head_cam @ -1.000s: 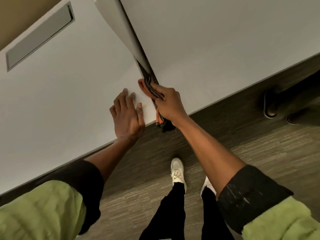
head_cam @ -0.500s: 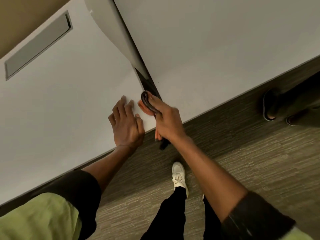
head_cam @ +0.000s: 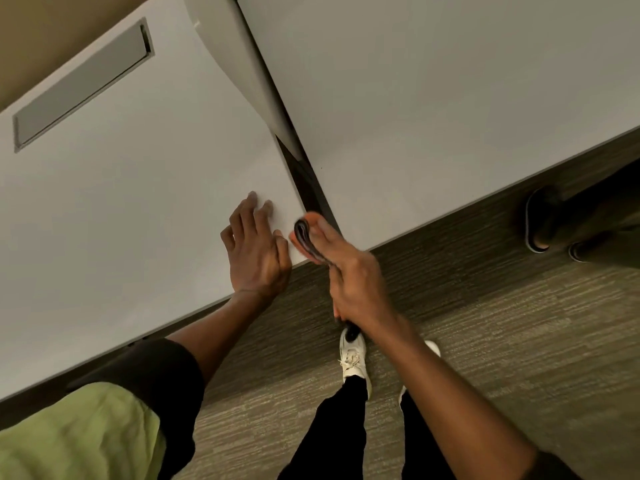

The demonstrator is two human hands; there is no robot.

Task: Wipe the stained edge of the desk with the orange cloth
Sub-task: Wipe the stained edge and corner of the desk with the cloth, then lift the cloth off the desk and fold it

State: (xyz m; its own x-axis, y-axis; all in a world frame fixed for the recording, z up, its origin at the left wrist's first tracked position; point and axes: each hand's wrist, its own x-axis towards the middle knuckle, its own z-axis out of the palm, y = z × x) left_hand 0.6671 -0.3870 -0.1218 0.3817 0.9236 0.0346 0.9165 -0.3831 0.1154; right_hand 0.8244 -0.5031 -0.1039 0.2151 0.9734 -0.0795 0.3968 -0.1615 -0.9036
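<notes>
My right hand (head_cam: 353,278) is shut on the folded orange cloth (head_cam: 304,237), whose dark fold shows beside my fingers; its lower end hangs below my wrist. The cloth presses against the right side edge of the white desk (head_cam: 138,202), at the desk's near corner by the dark gap. My left hand (head_cam: 256,251) lies flat on the desk top just left of that corner, fingers spread, holding nothing. Any stain on the edge is hidden by the cloth and hand.
A second white desk (head_cam: 450,116) stands to the right across the narrow gap, with a grey divider panel (head_cam: 242,64) running back between them. A grey cable flap (head_cam: 79,84) sits in the left desk. Another person's shoes (head_cam: 540,223) stand on the carpet at right.
My right hand has slid the cloth toward me along the desk's side edge, from deeper in the gap to the near corner. My left hand stays flat on the desk.
</notes>
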